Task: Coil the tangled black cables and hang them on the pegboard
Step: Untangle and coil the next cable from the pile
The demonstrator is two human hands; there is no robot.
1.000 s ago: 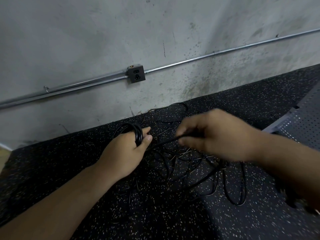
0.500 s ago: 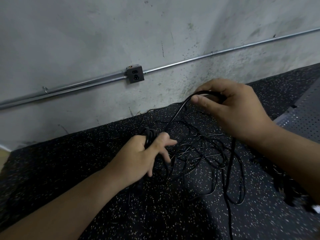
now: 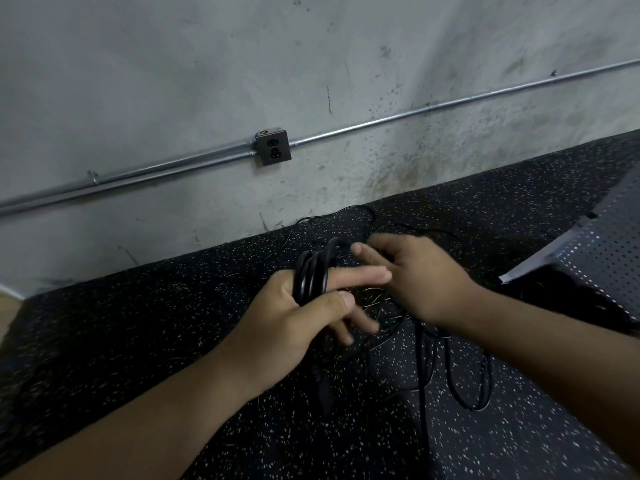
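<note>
1. The left hand (image 3: 294, 317) has several glossy loops of black cable (image 3: 310, 277) wrapped across its palm, between thumb and forefinger; the thumb presses down on them and the fingers stretch out towards the right.
2. The right hand (image 3: 419, 275) sits just beside it, fingers curled around a strand at the top of the loops; the grip itself is partly hidden.
3. Under both hands lies a loose tangle of cables (image 3: 460, 368), thin and round, sprawled in wide curves on the rubber floor mat (image 3: 138, 323), which is black with pale flecks.
4. A perforated metal pegboard (image 3: 602, 251) lies tilted at the right edge.
5. Behind, a rough, stained concrete wall (image 3: 207, 64) carries a smooth metal conduit (image 3: 415, 112) and a square socket box (image 3: 273, 147).
</note>
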